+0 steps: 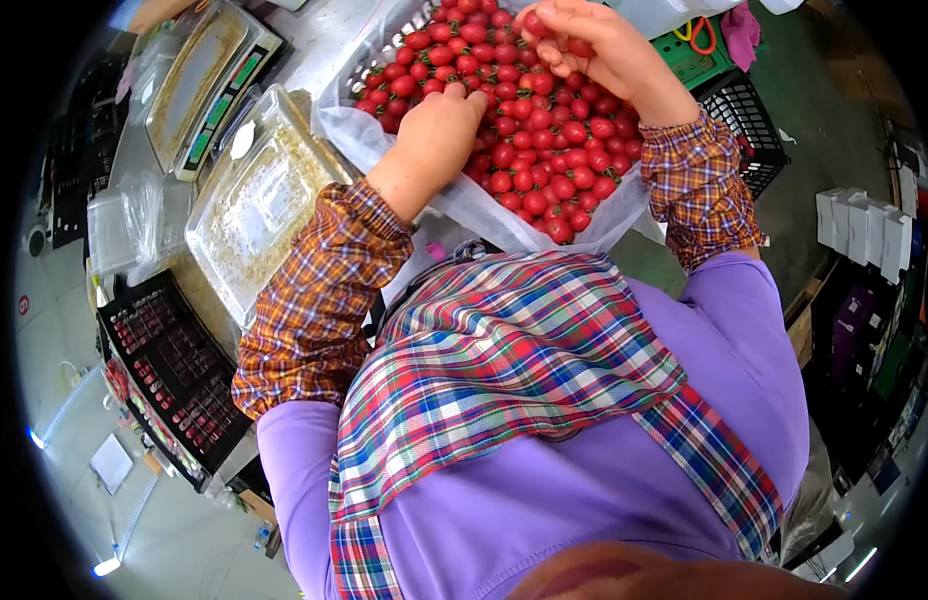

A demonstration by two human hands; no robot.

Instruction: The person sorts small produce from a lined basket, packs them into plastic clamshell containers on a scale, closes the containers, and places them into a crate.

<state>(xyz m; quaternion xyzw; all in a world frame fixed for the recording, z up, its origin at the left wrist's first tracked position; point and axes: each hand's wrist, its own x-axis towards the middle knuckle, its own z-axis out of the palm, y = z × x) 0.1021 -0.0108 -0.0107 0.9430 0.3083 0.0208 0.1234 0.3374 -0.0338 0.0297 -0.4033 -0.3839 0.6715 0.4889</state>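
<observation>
A crate lined with thin white plastic [356, 135] holds a heap of small red tomatoes [559, 150]. My left hand [439, 135] rests on the heap's left side; its fingertips go in among the tomatoes, and what they hold, if anything, is hidden. Above the upper right of the heap, my right hand [594, 50] is raised with curled fingers, closed on a tomato [535, 24] near its fingertips. Another tomato shows beneath those fingers.
Left of the crate lie a clear plastic lid [259, 200] and a scale [199, 90] with a dirty top. A black rack of small red items [174, 375] stands lower left. At the right are a black basket [744, 130], orange-handled scissors [702, 38] and white boxes [864, 230].
</observation>
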